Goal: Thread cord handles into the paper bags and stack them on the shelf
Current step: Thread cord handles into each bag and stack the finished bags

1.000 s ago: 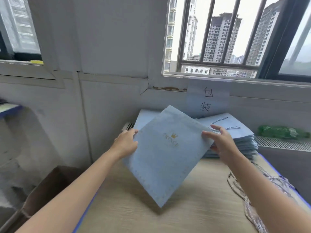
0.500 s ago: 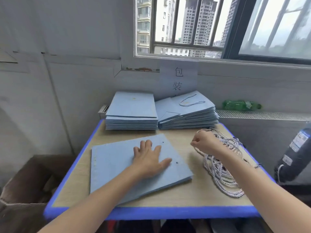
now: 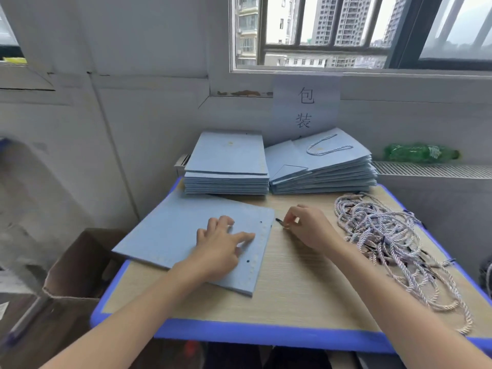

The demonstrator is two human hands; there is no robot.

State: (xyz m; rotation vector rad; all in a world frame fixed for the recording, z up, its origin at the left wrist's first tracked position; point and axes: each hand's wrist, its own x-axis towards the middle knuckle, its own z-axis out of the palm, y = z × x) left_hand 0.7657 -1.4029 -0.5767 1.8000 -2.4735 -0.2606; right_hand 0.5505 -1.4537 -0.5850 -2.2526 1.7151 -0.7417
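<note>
A small wood-grain worktop [image 3: 298,283] with a blue edge stands against a pale wall under a barred window [image 3: 346,30] that looks out on tower blocks. A flat light-blue paper bag [image 3: 170,235] lies on the left half of the worktop, its punched holes along the right edge. The left hand [image 3: 221,243] rests on the bag with fingers spread and nearly straight, pressing it down. Just beside the bag's right edge, the right hand [image 3: 308,227] pinches the dark tip of a cord [image 3: 280,222] between thumb and fingers; the rest of that cord is hidden behind the hand. A tangled heap of twisted pale cords [image 3: 386,235] covers the right side of the worktop, some trailing toward the front corner. At the back sit two stacks of blue bags: a neat stack [image 3: 226,166] on the left, and touching it a looser stack [image 3: 322,166] whose top bag shows a cord handle. A paper sign [image 3: 306,107] with two written characters is fixed to the wall above them. A green plastic bottle [image 3: 418,153] lies on the radiator ledge at right, and a brown cardboard box [image 3: 80,265] stands on the floor at left.
</note>
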